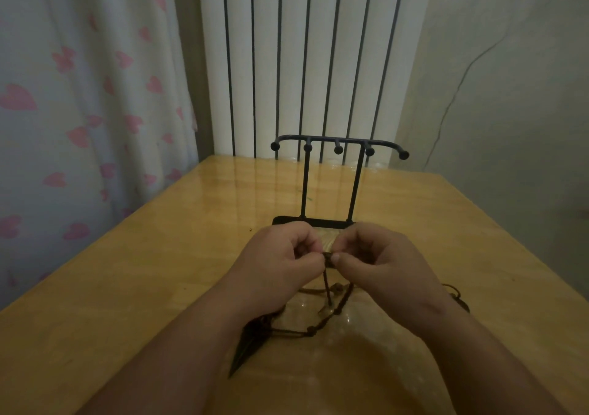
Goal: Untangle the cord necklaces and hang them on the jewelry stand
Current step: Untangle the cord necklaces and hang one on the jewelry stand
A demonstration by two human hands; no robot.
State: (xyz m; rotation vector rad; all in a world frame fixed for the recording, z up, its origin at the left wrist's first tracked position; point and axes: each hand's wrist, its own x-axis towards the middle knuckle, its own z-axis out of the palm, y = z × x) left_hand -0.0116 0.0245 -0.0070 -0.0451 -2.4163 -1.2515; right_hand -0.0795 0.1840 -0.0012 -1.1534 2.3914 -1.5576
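Observation:
A black metal jewelry stand [331, 178] rises at the table's middle, its hooks bare. Just in front of its base, my left hand [280, 255] and my right hand [379, 255] meet, both pinching a knot of dark brown cord [328, 257] between thumb and fingers. From that knot the cord necklaces [328, 300] hang down in a tangle onto the table between my wrists. A dark pointed pendant [245, 349] lies under my left forearm. More cord [455, 293] shows right of my right wrist.
The wooden table [159, 271] has its left edge beside a white curtain with pink hearts [79, 112]. A white radiator [306, 57] stands behind the far edge. A tiny speck [251, 229] lies left of the stand's base.

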